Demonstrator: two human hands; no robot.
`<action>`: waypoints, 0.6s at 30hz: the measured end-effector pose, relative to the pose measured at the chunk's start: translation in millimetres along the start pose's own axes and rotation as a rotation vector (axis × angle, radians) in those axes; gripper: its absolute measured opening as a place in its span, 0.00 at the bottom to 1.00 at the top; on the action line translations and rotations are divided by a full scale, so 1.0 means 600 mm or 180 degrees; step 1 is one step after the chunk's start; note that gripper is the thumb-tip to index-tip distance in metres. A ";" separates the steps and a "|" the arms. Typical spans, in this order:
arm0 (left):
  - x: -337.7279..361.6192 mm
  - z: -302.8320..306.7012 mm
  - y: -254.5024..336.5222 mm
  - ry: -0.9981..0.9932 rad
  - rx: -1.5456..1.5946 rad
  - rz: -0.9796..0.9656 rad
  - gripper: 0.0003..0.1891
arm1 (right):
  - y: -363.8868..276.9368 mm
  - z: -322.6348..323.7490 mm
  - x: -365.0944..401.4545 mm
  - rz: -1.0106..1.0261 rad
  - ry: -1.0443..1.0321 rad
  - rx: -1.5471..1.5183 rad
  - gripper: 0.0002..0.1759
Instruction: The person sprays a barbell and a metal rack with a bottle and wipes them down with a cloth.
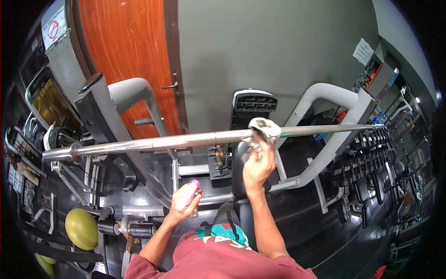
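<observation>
A long metal barbell (186, 140) lies across the view in front of me, resting on the grey rack. My right hand (258, 169) is closed around a crumpled whitish cloth (265, 128), which is held against the bar right of its middle. The hand is slightly smeared by motion. Lower and to the left, my left hand (186, 202) grips a small pale bottle (187, 195) with a pink top, apart from the bar. Part of the bottle is hidden behind my fingers.
Grey rack uprights (107, 109) flank a black padded bench (240, 169). Behind stand a wooden door (127, 60) and a grey wall (278, 46). A yellow-green exercise ball (81, 229) sits at lower left. Rows of dumbbells (360, 158) are on the right.
</observation>
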State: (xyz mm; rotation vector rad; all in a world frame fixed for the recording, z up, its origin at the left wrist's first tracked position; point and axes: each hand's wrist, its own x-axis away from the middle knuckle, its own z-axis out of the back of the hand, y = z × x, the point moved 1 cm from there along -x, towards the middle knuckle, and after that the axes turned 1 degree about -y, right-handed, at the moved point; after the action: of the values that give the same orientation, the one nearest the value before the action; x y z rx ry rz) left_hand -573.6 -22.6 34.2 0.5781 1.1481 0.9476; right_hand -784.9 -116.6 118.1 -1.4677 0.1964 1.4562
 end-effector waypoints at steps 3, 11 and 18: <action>-0.003 0.000 0.000 -0.0012 0.0205 0.0236 0.08 | -0.025 0.005 0.029 -0.0262 -0.0685 -0.0808 0.22; 0.038 -0.013 0.004 0.0225 0.0551 0.0644 0.06 | 0.066 0.004 0.100 -0.1438 -0.1647 -0.2912 0.21; 0.077 -0.001 -0.001 0.0493 0.0301 0.0568 0.07 | 0.194 0.009 -0.015 -0.3503 -0.0278 -0.6024 0.20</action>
State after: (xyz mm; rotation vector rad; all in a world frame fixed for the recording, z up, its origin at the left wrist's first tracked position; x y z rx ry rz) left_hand -569.0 16.8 10.5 0.7022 1.3007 1.1104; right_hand -873.7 -172.2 66.6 -2.0977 -2.1993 0.4111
